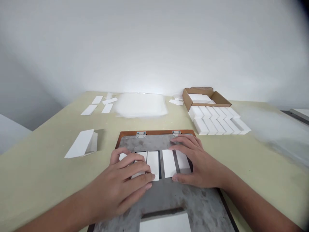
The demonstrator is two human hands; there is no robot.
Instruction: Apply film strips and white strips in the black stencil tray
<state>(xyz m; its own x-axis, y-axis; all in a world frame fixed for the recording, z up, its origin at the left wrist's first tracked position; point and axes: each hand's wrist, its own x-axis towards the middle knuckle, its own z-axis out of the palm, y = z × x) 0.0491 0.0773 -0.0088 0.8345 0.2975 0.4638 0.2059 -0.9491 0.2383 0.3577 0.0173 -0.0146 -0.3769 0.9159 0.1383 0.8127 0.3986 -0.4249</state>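
A grey metal plate (164, 193) lies in front of me, hinged at its far edge to an orange-brown board (158, 132). White cards sit at rectangular openings in it. My left hand (127, 183) lies over the left cards, its fingers extended and their tips on the lower part of a white card (153, 162). With thumb and index finger, my right hand (193, 158) spans the lower and upper ends of another white card (169, 163). Beneath that hand is one more white card (182, 161), partly covered. At the near end lies a white piece (165, 223), cut off by the frame.
Rows of white stacks (217, 124) stand at the right beside an open cardboard box (210, 104) holding white pieces. A folded white card (80, 143) stands at left. Loose white strips (89, 109) lie farther back, near a blurred white patch (141, 104). A wall rises behind the table.
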